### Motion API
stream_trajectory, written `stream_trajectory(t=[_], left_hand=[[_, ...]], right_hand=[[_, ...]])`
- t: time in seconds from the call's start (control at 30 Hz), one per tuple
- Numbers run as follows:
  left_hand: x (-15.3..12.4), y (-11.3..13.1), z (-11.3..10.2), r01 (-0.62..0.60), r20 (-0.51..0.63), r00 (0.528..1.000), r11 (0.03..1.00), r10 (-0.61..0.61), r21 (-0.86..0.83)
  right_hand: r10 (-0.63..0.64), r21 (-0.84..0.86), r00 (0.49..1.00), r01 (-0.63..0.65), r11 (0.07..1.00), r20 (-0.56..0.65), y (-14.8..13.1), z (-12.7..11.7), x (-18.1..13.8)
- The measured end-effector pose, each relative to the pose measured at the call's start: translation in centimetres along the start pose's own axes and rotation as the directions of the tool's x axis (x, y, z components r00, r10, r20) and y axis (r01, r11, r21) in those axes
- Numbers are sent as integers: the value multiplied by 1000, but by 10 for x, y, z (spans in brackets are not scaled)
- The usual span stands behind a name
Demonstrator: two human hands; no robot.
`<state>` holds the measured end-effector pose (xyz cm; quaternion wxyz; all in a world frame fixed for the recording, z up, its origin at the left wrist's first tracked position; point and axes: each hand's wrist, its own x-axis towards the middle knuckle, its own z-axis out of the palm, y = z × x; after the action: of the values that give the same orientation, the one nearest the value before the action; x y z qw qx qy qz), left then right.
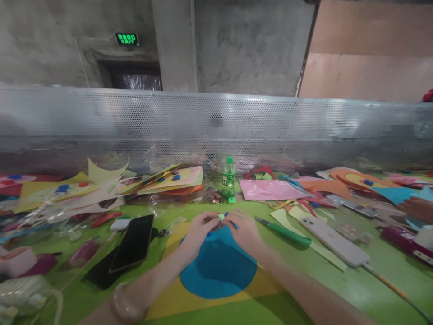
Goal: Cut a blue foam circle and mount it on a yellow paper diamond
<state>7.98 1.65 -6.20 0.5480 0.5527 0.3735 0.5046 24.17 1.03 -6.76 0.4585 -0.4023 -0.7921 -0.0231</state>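
Both hands meet over the top edge of a blue paper circle (216, 271), which lies on a yellow sheet (165, 298). My left hand (203, 228) and my right hand (243, 230) pinch a small pale green piece (221, 216) between their fingertips. Its material is too small to make out. Small dark blue bits show just behind and below the fingers. Beyond the hands stands a green-capped plastic bottle (229, 178), with a loose green cap (232, 200) at its foot.
A green-handled knife (287, 232) and a pale phone (334, 239) with a cable lie to the right. Dark phones (133, 241) lie to the left. Coloured paper (274, 189) is piled along a perforated metal panel (169, 117). Another person's hand (416, 207) is at far right.
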Motion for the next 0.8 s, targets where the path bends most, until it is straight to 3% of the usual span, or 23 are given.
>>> stream_trajectory(t=[0.1, 0.47, 0.8], left_hand=[[1, 0, 0, 3, 2, 1000, 1000, -3, 5], [1, -1, 3, -2, 42, 999, 997, 5, -79], [1, 0, 4, -11, 34, 999, 991, 16, -136]], right_hand=[[32, 12, 999, -32, 999, -3, -2, 0, -1], [-38, -52, 998, 35, 998, -52, -2, -1, 0], [238, 237, 971, -227, 945, -18, 0, 0, 1]])
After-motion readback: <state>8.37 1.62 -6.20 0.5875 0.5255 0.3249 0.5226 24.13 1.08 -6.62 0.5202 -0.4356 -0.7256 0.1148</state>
